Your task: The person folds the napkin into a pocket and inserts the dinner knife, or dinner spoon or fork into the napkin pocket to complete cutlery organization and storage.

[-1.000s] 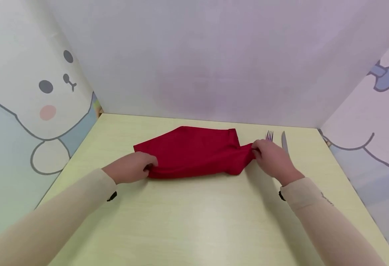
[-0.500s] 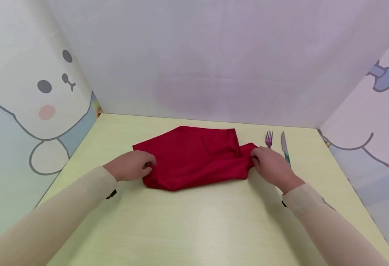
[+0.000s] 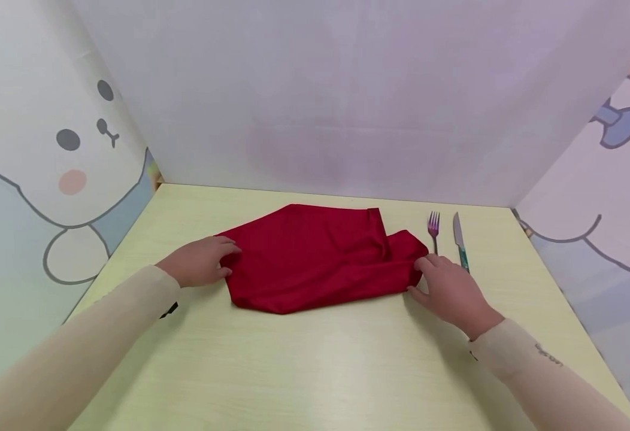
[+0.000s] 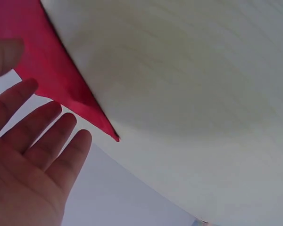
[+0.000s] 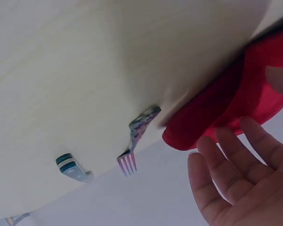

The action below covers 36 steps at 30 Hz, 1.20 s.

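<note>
In the head view, a cloth point(image 3: 304, 260) is laid on the surface point(image 3: 315, 371), with folds near its right end. The left hand point(image 3: 199, 261) is held at its left edge, the right hand point(image 3: 450, 291) at its right edge. A fork point(image 3: 433, 225) and a knife point(image 3: 459, 234) are set just past the right hand. In the left wrist view, the fingers point(image 4: 73, 160) are spread and nothing is held. In the right wrist view, the fingers point(image 5: 221, 165) are loose and nothing is pinched. The fork could be bumped if the cloth is pulled right, as it is set so close.
</note>
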Tool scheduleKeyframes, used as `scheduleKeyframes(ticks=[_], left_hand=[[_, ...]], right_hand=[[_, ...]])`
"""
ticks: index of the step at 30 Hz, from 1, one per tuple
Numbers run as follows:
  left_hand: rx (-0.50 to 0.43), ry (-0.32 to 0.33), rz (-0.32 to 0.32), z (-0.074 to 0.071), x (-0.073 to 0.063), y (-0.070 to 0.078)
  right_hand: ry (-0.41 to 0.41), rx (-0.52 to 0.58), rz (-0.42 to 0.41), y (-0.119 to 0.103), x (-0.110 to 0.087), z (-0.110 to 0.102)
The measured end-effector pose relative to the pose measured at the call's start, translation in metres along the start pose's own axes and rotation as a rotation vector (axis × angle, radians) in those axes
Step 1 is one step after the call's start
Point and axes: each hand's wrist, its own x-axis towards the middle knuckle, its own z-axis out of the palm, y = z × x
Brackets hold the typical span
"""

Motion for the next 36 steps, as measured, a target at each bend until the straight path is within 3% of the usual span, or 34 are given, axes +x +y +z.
scheduleKeyframes(ticks=[7,14,18,23,29,33,36], left_hand=[[-0.005,-0.084,-0.049,0.015,0.004,-0.013],[0.013,-0.082,-0.045,0.019,0.003,-0.015],[0.023,-0.056,-0.052,0.018,0.001,-0.012],[0.092,-0.005,-0.104,0.021,-0.007,-0.005],[0.148,0.032,-0.159,0.023,-0.022,0.019],[0.143,0.034,-0.158,0.023,-0.031,0.041],[0.159,0.033,-0.148,0.024,-0.036,0.053]], right_hand=[[-0.119,-0.044,-0.078,-0.013,0.004,0.01],[-0.054,-0.122,-0.183,-0.02,0.021,0.021],[-0.047,-0.121,-0.197,-0.018,0.033,0.016],[-0.04,-0.017,-0.088,-0.004,0.043,-0.013],[-0.003,0.101,0.098,0.014,0.048,-0.05],[0.033,0.14,0.216,0.017,0.053,-0.052],[-0.009,0.165,0.365,0.013,0.057,-0.045]])
